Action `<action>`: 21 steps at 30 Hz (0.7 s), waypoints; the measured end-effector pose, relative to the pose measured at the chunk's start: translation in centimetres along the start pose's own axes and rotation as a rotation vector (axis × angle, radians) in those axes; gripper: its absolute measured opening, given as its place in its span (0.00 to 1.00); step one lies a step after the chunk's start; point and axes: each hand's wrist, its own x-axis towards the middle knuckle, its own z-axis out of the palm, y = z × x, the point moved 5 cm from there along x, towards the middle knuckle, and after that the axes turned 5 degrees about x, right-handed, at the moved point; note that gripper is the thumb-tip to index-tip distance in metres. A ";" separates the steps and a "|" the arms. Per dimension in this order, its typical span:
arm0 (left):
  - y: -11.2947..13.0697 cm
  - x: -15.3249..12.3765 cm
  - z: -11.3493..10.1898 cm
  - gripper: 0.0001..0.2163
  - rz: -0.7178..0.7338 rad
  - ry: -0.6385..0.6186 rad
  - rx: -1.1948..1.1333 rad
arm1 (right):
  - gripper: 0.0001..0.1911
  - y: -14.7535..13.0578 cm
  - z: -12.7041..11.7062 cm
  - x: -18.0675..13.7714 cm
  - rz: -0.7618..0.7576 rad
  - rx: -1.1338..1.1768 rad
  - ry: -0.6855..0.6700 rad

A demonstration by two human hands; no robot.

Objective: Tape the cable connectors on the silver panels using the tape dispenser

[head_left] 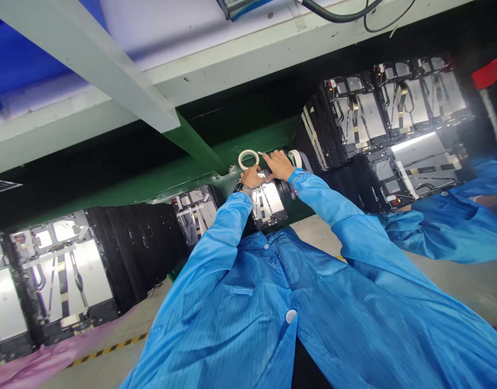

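A flat electronic panel (268, 201), silver with black edges and dark strips, lies on the green bench in front of my body. My left hand (251, 177) is over its upper left corner, fingers curled and close together; what they pinch, if anything, is too small to make out. My right hand (279, 164) reaches over the panel's upper edge with fingers spread, and its thumb points down towards the panel. A cream tape roll (240, 160) lies just beyond my left hand. A second tape roll (296, 158) stands right beside my right hand.
Stacked panels (364, 121) stand at the right, with another row (65, 275) at the left and one panel (197, 213) near my left forearm. A pale shelf beam (232, 67) runs overhead. A co-worker's blue sleeve (446, 227) is at the right.
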 end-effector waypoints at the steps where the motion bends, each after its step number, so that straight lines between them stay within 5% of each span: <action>1: 0.0 0.0 -0.1 0.28 -0.004 -0.006 0.010 | 0.58 0.3 -0.2 0.5 -0.021 -0.016 0.014; 9: 0.4 -0.5 -0.3 0.30 0.097 -0.038 0.097 | 0.58 2.1 -0.8 2.8 -0.035 0.004 0.014; 16: 0.9 -0.4 -0.3 0.32 0.098 -0.025 0.157 | 0.27 1.9 -4.9 -0.8 0.098 0.223 0.335; 19: 0.5 -0.9 -2.0 0.29 0.112 0.034 0.062 | 0.24 0.7 -3.6 -3.8 0.197 0.467 0.416; 21: -0.8 -1.9 -3.9 0.23 0.114 0.179 -0.082 | 0.25 -0.8 -1.2 -5.6 0.245 0.608 0.428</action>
